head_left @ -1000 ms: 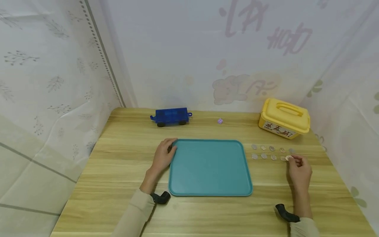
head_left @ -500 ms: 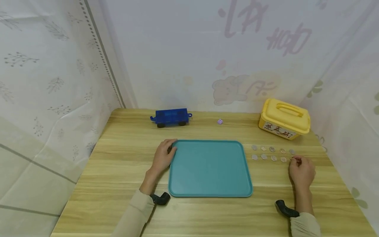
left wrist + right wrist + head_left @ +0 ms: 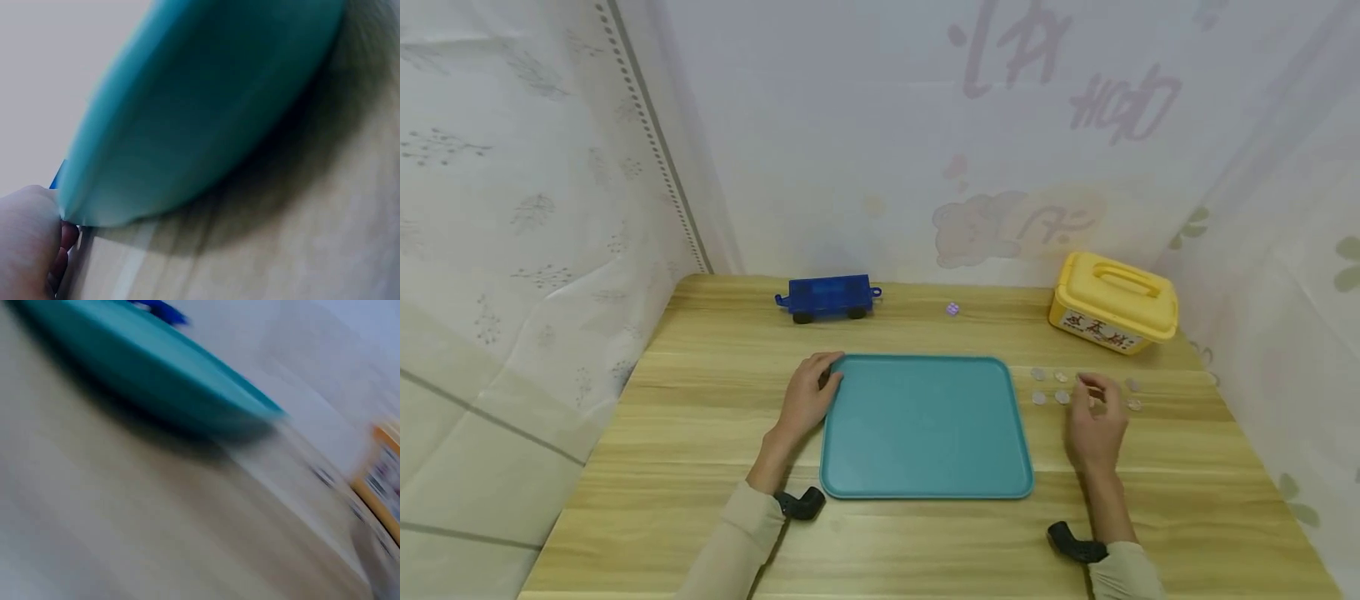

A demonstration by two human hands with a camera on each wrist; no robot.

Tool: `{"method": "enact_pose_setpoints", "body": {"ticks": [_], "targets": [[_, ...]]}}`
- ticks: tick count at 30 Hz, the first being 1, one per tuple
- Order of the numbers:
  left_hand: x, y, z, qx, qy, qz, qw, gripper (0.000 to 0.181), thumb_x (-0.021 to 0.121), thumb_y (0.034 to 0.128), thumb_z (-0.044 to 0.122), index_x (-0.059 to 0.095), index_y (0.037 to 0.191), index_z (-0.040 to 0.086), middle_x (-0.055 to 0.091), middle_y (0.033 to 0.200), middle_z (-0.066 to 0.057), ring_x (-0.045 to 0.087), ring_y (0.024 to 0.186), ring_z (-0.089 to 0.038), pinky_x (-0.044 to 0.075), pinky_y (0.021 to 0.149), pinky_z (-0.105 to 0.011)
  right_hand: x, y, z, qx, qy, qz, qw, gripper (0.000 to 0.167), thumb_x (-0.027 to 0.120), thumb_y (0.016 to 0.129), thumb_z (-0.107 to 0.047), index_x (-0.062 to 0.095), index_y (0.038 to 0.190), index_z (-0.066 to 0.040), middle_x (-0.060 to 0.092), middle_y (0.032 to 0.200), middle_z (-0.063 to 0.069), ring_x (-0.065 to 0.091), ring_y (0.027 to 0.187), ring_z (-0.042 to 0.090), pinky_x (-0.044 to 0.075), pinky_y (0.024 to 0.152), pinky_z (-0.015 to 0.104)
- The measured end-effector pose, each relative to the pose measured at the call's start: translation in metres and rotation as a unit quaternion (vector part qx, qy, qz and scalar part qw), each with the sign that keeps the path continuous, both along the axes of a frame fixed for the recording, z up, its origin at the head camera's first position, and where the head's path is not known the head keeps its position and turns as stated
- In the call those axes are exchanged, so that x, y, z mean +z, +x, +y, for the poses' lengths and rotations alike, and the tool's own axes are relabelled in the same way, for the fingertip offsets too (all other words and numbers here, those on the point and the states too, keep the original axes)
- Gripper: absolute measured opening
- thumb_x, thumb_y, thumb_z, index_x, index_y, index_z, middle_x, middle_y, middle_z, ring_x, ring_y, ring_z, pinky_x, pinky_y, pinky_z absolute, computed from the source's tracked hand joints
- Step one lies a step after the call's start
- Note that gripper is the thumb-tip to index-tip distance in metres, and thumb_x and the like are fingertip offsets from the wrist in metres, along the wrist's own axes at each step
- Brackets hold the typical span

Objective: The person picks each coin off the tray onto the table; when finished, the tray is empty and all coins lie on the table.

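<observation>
In the head view a teal tray [image 3: 927, 427] lies mid-table. My left hand [image 3: 807, 400] rests at its upper left edge, thumb and forefinger touching the rim. In the left wrist view that hand [image 3: 28, 240] shows beside the tray's underside [image 3: 206, 125]. To the right of the tray lie two rows of coins [image 3: 1062, 397]. Over their middle hovers my right hand [image 3: 1097, 429], fingers loosely bent, nothing seen between them; it hides some coins. A coin [image 3: 1134, 405] lies at the right end of the near row. The right wrist view is blurred.
A yellow lidded box [image 3: 1112, 302] stands at the back right. Along the back edge sit a blue toy wagon [image 3: 829, 296] and a small purple dice-like cube [image 3: 952, 308]. Printed cloth hangs behind and at both sides of the wooden table [image 3: 722, 333].
My right hand has set a coin down at the right end of the near row, let go, and moved left over the coins. The left hand has stayed at the tray.
</observation>
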State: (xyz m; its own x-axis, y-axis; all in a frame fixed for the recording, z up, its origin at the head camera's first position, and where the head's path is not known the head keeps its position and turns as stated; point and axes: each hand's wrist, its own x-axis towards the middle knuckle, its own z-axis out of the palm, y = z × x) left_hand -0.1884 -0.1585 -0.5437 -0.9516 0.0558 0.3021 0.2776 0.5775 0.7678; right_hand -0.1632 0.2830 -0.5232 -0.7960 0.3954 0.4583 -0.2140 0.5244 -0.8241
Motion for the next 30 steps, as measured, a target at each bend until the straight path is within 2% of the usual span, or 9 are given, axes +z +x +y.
{"method": "enact_pose_setpoints", "body": {"ticks": [1, 3, 6, 10, 13, 17, 20, 26, 30], "targets": [[0.000, 0.000, -0.001, 0.000, -0.002, 0.000, 1.0000, 0.035, 0.063, 0.0979, 0.011, 0.063, 0.133, 0.005, 0.065, 0.127, -0.013, 0.057, 0.101, -0.027, 0.047, 0.086, -0.042, 0.000, -0.002, -0.011, 0.033, 0.000, -0.004, 0.9994, 0.022, 0.059, 0.099, -0.011, 0.067, 0.116, 0.001, 0.067, 0.112, 0.013, 0.055, 0.100, 0.006, 0.043, 0.083, 0.017], [0.000, -0.001, -0.002, -0.002, -0.003, 0.002, 1.0000, 0.036, 0.063, 0.0982, 0.011, 0.063, 0.133, 0.004, 0.065, 0.128, -0.013, 0.058, 0.103, -0.028, 0.047, 0.087, -0.042, -0.002, -0.006, -0.030, 0.089, 0.013, -0.030, 0.9955, 0.023, 0.060, 0.099, -0.011, 0.067, 0.119, -0.002, 0.067, 0.118, 0.015, 0.058, 0.106, 0.013, 0.044, 0.084, 0.016], [0.001, -0.001, -0.001, -0.003, -0.006, 0.007, 0.9999, 0.036, 0.062, 0.0985, 0.011, 0.063, 0.133, 0.003, 0.065, 0.129, -0.013, 0.058, 0.102, -0.027, 0.047, 0.086, -0.041, -0.005, -0.013, -0.052, 0.165, 0.027, -0.067, 0.9837, 0.027, 0.060, 0.099, -0.010, 0.063, 0.125, -0.001, 0.063, 0.126, 0.019, 0.060, 0.118, 0.031, 0.051, 0.097, 0.034], [0.001, 0.000, 0.000, -0.007, -0.012, 0.014, 0.9998, 0.036, 0.062, 0.0987, 0.011, 0.063, 0.134, 0.002, 0.065, 0.129, -0.014, 0.059, 0.103, -0.028, 0.048, 0.087, -0.042, -0.010, -0.021, -0.069, 0.209, 0.052, -0.096, 0.9718, 0.032, 0.060, 0.100, -0.010, 0.058, 0.130, 0.000, 0.057, 0.136, 0.020, 0.051, 0.132, 0.039, 0.040, 0.107, 0.057], [0.002, 0.000, -0.001, -0.011, -0.013, 0.017, 0.9997, 0.036, 0.062, 0.0984, 0.010, 0.062, 0.134, 0.002, 0.065, 0.129, -0.014, 0.060, 0.110, -0.030, 0.049, 0.093, -0.045, -0.011, -0.024, -0.074, 0.206, 0.061, -0.091, 0.9724, 0.032, 0.061, 0.099, -0.009, 0.059, 0.129, 0.001, 0.056, 0.140, 0.018, 0.049, 0.135, 0.034, 0.038, 0.111, 0.052], [0.003, 0.000, -0.002, -0.010, -0.009, 0.018, 0.9998, 0.036, 0.062, 0.0983, 0.010, 0.063, 0.133, 0.001, 0.065, 0.129, -0.014, 0.060, 0.110, -0.031, 0.049, 0.093, -0.045, -0.009, -0.026, -0.074, 0.208, -0.006, -0.086, 0.9744, 0.031, 0.060, 0.099, -0.004, 0.059, 0.128, 0.004, 0.053, 0.145, 0.018, 0.047, 0.137, 0.034, 0.039, 0.113, 0.033], [0.002, 0.000, -0.003, -0.003, -0.009, 0.021, 0.9997, 0.035, 0.062, 0.0979, 0.009, 0.063, 0.132, 0.002, 0.065, 0.129, -0.014, 0.060, 0.107, -0.030, 0.049, 0.089, -0.044, -0.005, -0.025, -0.075, 0.220, -0.042, -0.094, 0.9701, 0.031, 0.057, 0.099, 0.000, 0.058, 0.130, 0.007, 0.052, 0.145, 0.022, 0.046, 0.138, 0.037, 0.039, 0.112, 0.024], [0.001, -0.002, -0.003, -0.004, -0.026, 0.029, 0.9992, 0.036, 0.063, 0.0978, 0.010, 0.063, 0.132, 0.001, 0.065, 0.128, -0.015, 0.060, 0.112, -0.031, 0.049, 0.095, -0.046, 0.014, -0.015, -0.079, 0.223, -0.006, -0.124, 0.9669, 0.032, 0.049, 0.100, 0.006, 0.057, 0.130, 0.010, 0.052, 0.144, 0.025, 0.047, 0.136, 0.038, 0.041, 0.106, 0.018], [-0.001, -0.003, -0.001, -0.004, -0.025, 0.032, 0.9992, 0.035, 0.062, 0.0979, 0.010, 0.063, 0.132, 0.001, 0.065, 0.128, -0.015, 0.060, 0.116, -0.032, 0.048, 0.098, -0.047, 0.018, -0.013, -0.079, 0.223, -0.007, -0.120, 0.9674, 0.030, 0.052, 0.099, 0.005, 0.058, 0.128, 0.011, 0.053, 0.142, 0.025, 0.049, 0.135, 0.037, 0.040, 0.102, 0.011]]}}
